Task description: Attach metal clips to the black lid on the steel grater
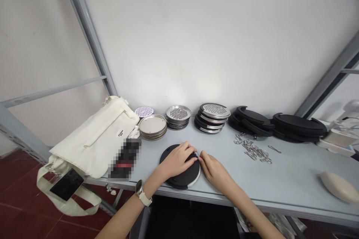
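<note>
Bare forearms [140,201] lie nearest the viewer, reaching over a pale grey table [157,160]. From left: cream fabric bag [98,134]; stacked round silver metal plates [153,125]; left hand [178,160], palm down, fingers slightly spread on a round black disc [179,177] near the front edge; right hand [214,171], pinching a small silver metal piece [197,154] at the disc's rim; loose silver wire clips [254,150].
</note>
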`<state>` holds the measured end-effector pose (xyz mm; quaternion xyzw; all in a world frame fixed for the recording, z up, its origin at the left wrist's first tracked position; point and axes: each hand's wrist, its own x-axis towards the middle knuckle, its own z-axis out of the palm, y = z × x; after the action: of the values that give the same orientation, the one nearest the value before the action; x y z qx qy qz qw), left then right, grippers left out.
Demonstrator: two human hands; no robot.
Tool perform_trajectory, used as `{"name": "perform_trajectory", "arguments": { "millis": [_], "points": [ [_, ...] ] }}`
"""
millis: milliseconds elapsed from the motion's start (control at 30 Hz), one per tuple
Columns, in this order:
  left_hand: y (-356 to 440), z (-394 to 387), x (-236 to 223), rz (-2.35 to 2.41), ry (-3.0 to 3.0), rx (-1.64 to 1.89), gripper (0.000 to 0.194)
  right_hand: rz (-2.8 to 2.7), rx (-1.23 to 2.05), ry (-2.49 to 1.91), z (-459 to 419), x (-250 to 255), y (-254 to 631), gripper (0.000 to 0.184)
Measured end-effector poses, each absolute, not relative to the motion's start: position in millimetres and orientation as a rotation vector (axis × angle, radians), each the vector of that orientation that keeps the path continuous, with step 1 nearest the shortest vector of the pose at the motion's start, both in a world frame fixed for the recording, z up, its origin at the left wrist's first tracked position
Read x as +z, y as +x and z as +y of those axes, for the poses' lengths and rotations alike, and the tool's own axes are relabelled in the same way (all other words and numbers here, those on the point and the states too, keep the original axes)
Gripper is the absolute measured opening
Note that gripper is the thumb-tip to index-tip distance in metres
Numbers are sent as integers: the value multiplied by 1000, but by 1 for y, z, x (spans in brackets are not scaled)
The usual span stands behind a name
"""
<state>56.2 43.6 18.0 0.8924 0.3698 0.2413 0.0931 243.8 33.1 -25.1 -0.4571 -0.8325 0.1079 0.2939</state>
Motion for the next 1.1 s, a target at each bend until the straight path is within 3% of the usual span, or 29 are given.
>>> {"name": "perform_trajectory", "arguments": {
  "millis": [1100],
  "points": [
    [57, 44, 19, 1072, 2687, 709, 26, -2214, 387, -1235, 33, -22, 245, 19]
  ]
}}
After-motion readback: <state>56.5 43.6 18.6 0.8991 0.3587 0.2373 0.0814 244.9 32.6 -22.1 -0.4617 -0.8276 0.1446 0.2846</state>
